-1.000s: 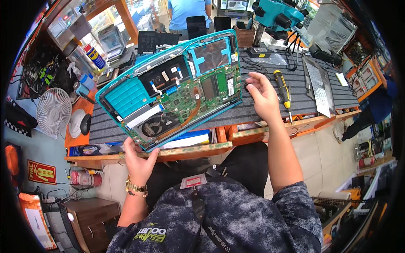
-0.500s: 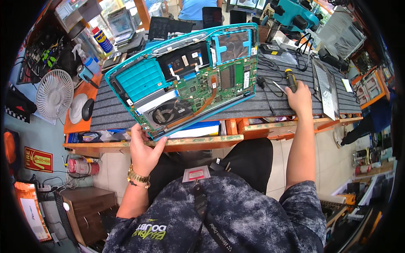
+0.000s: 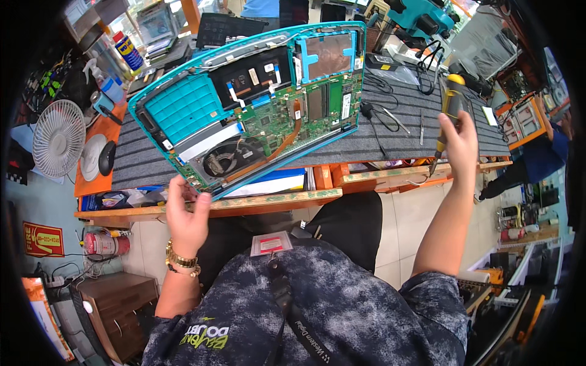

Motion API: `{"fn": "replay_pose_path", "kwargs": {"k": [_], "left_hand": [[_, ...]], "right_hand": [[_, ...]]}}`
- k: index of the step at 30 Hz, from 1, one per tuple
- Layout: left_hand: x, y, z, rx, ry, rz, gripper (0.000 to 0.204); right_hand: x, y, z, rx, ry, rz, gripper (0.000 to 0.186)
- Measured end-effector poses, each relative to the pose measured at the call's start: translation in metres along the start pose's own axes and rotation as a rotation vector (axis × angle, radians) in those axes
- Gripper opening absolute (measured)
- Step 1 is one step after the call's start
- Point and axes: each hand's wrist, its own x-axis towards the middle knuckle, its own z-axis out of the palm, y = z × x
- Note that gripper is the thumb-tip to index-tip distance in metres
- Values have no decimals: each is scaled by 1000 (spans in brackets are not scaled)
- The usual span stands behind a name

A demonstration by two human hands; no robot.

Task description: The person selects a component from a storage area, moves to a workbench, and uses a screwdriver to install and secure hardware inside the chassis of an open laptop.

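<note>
Risk sits with your left hand (image 3: 186, 213): it alone pinches the near corner of the opened teal laptop shell (image 3: 250, 104) with its exposed green circuit board, tilted up over the grey ribbed bench mat (image 3: 397, 137). A slip drops it. Your right hand (image 3: 459, 143) grips a yellow-handled screwdriver (image 3: 448, 113), tip down.
</note>
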Motion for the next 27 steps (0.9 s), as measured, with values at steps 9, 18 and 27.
{"fn": "replay_pose_path", "kwargs": {"k": [9,18,27], "left_hand": [[40,-18,-1,-708,64,-149,76],[43,-15,17,-909,69,-114,69],[43,-7,14,-834,46,-113,70]], "right_hand": [[-83,-11,-5,849,105,-90,34],[-10,55,-7,733,0,323,49],[56,59,70,-593,-247,7,76]]}}
